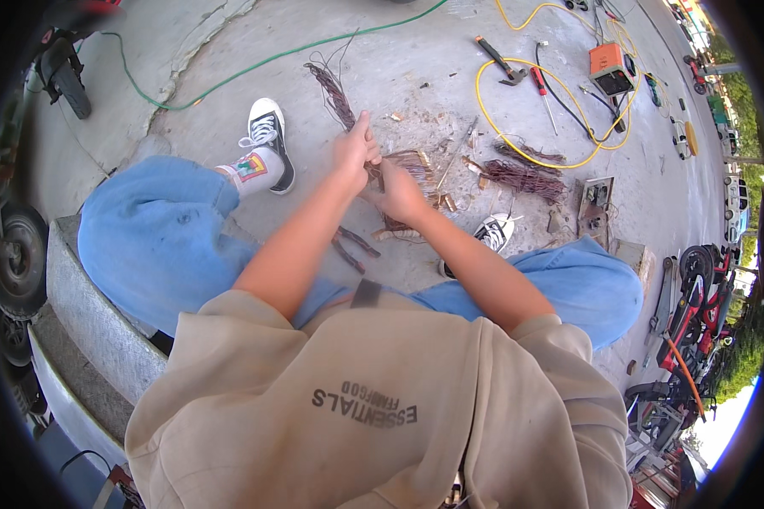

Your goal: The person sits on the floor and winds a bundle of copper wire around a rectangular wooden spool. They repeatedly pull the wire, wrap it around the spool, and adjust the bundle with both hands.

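My left hand (354, 154) is closed around a bundle of thin reddish-brown wires (333, 95), whose loose ends fan out beyond my fist. My right hand (396, 193) is close beside it, its fingers bent round the lower part of the same bundle, though the fingertips are partly hidden. Just beyond my right hand lies a wound mass of copper-coloured wire (414, 163) on the concrete. Two dark reddish handles (355, 246), apparently of a pliers-like tool, show on the ground between my legs.
More wire bundles (525, 176) lie to the right, near an open metal box (597, 199). Farther off are a hammer (502, 63), a red-handled screwdriver (545, 93), a yellow hose (481, 97) and an orange machine (611, 69). A green hose (255, 64) crosses the far ground.
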Motion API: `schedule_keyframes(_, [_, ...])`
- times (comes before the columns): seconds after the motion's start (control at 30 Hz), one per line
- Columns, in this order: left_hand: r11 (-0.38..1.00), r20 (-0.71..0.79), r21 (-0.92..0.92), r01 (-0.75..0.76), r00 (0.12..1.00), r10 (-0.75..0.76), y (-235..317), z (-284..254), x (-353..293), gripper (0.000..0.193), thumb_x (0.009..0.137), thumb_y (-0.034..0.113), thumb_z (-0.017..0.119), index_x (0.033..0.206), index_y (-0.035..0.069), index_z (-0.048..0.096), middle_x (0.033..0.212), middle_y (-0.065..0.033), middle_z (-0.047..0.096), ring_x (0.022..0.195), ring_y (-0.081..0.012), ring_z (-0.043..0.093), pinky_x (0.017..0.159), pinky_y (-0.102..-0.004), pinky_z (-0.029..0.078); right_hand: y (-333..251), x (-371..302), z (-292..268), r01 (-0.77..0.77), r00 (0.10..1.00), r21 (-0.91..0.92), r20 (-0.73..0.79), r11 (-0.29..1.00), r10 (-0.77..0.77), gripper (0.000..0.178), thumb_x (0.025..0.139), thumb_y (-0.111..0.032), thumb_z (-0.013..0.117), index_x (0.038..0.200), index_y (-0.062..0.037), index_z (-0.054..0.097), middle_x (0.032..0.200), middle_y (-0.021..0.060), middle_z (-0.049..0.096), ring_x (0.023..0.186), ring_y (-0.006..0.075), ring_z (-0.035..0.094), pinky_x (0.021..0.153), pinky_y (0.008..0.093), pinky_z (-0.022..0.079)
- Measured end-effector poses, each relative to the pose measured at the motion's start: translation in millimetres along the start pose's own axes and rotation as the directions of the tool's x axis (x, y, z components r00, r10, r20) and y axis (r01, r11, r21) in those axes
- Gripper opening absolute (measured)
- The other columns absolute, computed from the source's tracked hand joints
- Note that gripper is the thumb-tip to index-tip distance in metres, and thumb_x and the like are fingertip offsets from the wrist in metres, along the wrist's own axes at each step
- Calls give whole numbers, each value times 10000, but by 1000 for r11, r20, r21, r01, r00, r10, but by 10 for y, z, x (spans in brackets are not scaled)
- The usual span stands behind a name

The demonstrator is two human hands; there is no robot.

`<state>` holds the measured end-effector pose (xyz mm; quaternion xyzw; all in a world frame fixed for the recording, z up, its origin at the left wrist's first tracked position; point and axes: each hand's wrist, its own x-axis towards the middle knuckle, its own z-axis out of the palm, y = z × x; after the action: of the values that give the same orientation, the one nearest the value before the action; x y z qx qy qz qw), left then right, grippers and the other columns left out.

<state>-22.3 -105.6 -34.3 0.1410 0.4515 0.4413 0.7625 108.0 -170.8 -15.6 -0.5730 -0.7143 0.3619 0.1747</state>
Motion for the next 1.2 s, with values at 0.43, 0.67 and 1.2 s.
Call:
schedule_keyframes(0.43, [-704, 810, 162, -691, 501, -305, 965, 40, -497, 418, 919, 425, 564, 1124, 62, 595, 1099, -132, 605, 1054, -291, 577, 965, -464, 415, 176, 246, -137, 149, 974, 176, 145, 973, -175, 291, 962, -242, 555, 925, 42, 604, 828, 218, 615, 772, 311, 607, 712, 406, 475])
schedule_keyframes(0.67, [-233, 479, 846, -479, 876, -59, 837, -587, -428, 386, 957, 396, 548, 949, 11, 553, 823, -152, 580, 763, -243, 602, 698, -418, 477, 7, 106, -103, 230, 966, 151, 82, 961, -244, 283, 902, -231, 652, 927, 39, 572, 821, 184, 641, 751, 272, 621, 700, 379, 498])
schedule_keyframes(1.2, [960, 64, 275, 60, 995, -80, -35, 163, -354, 331, 968, 354, 463, 1060, 44, 534, 821, -25, 568, 700, -120, 548, 633, -287, 452, -92, 425, -71, -201, 950, 908, 89, 368, 299, 490, 942, -482, 563, 1107, -24, 617, 871, 43, 659, 635, 96, 553, 506, 257, 424])
